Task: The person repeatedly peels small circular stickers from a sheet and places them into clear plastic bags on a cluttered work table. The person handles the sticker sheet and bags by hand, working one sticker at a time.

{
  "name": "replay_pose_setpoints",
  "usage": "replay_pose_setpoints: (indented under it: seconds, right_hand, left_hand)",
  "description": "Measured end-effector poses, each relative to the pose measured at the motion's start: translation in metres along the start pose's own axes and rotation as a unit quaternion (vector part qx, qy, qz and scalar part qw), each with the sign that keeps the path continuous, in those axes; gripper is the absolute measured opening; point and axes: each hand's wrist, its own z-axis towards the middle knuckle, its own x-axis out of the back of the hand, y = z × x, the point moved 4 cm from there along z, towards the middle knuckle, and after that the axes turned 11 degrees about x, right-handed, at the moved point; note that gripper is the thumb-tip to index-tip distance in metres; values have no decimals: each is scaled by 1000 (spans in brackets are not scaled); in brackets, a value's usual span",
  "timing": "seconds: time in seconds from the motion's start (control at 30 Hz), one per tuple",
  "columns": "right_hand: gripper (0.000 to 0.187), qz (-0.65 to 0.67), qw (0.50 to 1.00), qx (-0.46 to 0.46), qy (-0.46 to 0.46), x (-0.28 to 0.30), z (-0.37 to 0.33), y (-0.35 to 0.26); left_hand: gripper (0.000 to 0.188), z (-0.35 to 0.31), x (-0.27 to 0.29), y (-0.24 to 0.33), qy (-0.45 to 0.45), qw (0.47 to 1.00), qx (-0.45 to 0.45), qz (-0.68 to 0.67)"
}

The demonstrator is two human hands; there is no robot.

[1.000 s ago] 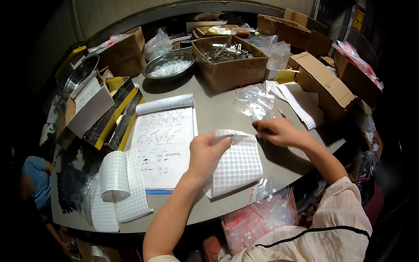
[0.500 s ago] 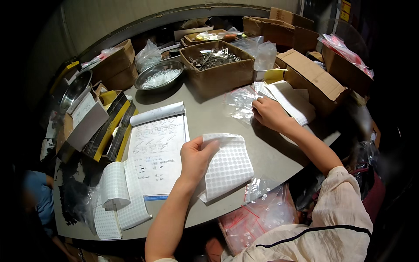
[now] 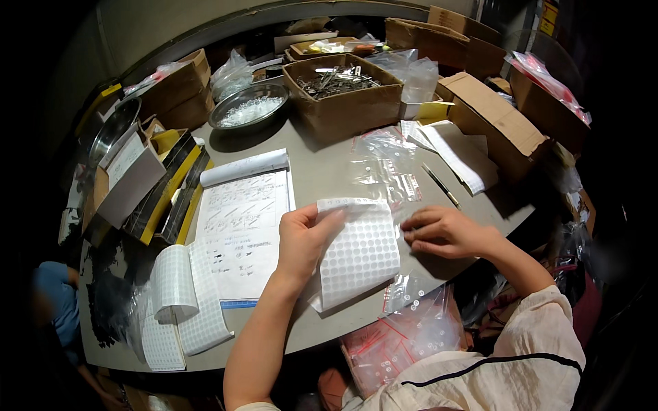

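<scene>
My left hand (image 3: 301,240) grips a white sheet of small round stickers (image 3: 360,257) at its upper left, thumb on top; the sheet's upper edge curls over. To the right of the sheet, my right hand (image 3: 445,231) hovers low over the table with its fingers bent and apart, and I see nothing in it. Beyond the sheet lie clear zip bags (image 3: 385,168) with red edges and small round stickers on them. A thin dark pen (image 3: 442,185) rests on the table above my right hand. More clear bags (image 3: 418,335) sit in front of me, below the table edge.
A clipboard-like pad (image 3: 247,226) with handwritten sheets lies left of my left hand, beside more sticker sheets (image 3: 171,288). Behind are a metal bowl (image 3: 250,108) of clear small pieces and a cardboard box (image 3: 346,113) of metal parts. Folded white sheets (image 3: 456,154) lie at right.
My right hand has come back from the clear bags toward me, to beside the sticker sheet. The pen and bags now show uncovered. My left hand keeps hold of the sheet.
</scene>
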Motion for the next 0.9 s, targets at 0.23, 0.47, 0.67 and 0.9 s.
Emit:
replay_pose_setpoints:
  seconds: [0.23,0.47,0.67,0.9]
  right_hand:
    - [17,52,982,21,183,23,26,-15]
    - [25,-1,982,65,179,3,71,-19]
    - [17,95,971,47,216,-1,73,-9]
    - [14,196,949,-121,214,3,66,31]
  left_hand:
    - [20,-6,-19,-7,-34,998,33,37]
    - [17,-14,-24,-5,-53,995,68,54]
    - [18,-17,-26,1,-69,993,54,75]
    - [20,-18,-28,1,-59,993,79,66]
